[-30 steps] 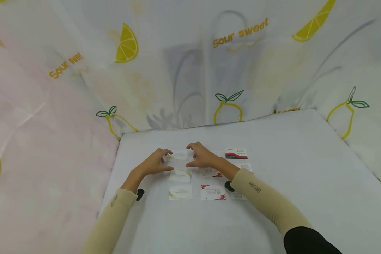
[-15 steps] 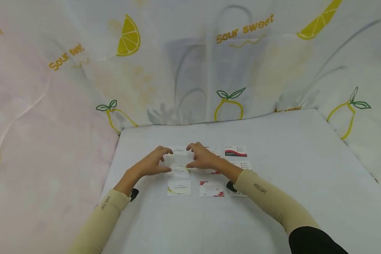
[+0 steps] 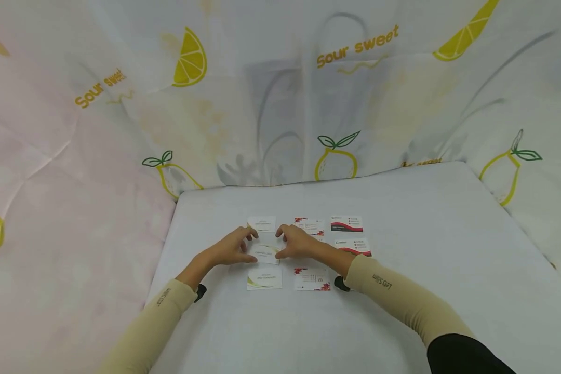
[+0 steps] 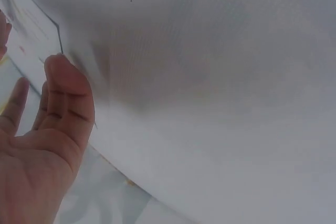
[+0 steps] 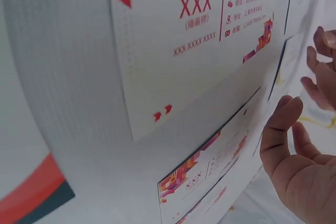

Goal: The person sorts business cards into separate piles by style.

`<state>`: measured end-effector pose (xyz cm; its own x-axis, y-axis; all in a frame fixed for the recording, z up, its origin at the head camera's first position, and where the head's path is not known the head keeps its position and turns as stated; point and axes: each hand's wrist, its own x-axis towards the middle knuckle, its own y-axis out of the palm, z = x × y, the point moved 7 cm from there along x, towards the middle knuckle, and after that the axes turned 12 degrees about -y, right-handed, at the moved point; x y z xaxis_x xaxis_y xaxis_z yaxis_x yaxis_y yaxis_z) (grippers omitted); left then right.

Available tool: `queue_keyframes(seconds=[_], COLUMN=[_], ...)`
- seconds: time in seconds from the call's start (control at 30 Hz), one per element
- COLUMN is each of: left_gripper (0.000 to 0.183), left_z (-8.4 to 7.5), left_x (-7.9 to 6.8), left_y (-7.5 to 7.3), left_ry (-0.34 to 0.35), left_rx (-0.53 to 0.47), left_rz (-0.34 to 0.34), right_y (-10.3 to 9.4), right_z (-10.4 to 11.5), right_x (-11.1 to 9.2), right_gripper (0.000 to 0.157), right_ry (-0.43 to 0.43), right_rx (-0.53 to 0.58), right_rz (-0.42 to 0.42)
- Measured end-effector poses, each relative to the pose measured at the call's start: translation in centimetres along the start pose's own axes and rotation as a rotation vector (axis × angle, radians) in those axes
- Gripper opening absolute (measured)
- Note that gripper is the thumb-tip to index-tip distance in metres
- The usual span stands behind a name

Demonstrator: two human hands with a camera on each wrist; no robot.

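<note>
Three white business cards with gold curves form the left column in the head view: a far card (image 3: 262, 223), a middle card (image 3: 265, 254) and a near card (image 3: 264, 279). My left hand (image 3: 229, 246) is at the left side of the middle card, thumb tip by its edge, fingers bent and apart. At its right side is my right hand (image 3: 296, 242), thumb and fingers likewise spread. Neither hand visibly pinches a card. In the left wrist view the left hand (image 4: 52, 114) has a digit tip by a card's edge. The right hand (image 5: 294, 156) shows loosely bent fingers.
Red-patterned cards (image 3: 311, 279) make a middle column, partly covered by the right hand. Cards with a red and dark wave (image 3: 347, 224) stand in a right column, its near one hidden by the forearm. All lie on a white table (image 3: 449, 249) before a lemon-print curtain (image 3: 280, 104).
Both hands have come slightly nearer, from between the far and middle left cards to the middle card's sides. That card lies straighter than half a second ago. The head view has shifted slightly.
</note>
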<state>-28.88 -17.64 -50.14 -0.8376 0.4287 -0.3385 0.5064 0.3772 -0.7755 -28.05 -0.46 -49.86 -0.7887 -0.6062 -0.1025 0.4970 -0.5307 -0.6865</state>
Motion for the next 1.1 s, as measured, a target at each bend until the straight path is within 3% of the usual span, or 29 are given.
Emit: queue_keyframes(seconds=[0.33, 0.73, 1.1], left_gripper=[0.055, 0.05, 0.048], left_z=[0.3, 0.7, 0.8], left_x=[0.5, 0.9, 1.1], left_y=[1.7, 0.5, 1.3], left_ry=[-0.009, -0.074, -0.08], left_rx=[0.001, 0.041, 0.016], left_rz=[0.022, -0.004, 0.003], right_y=[1.7, 2.0, 2.1], right_z=[-0.5, 0.3, -0.9], right_x=[-0.4, 1.7, 2.2], right_gripper=[0.052, 0.051, 0.044], right_ry=[0.011, 0.031, 0.088], right_rx=[-0.009, -0.133, -0.161], right_rz=[0.034, 0.061, 0.071])
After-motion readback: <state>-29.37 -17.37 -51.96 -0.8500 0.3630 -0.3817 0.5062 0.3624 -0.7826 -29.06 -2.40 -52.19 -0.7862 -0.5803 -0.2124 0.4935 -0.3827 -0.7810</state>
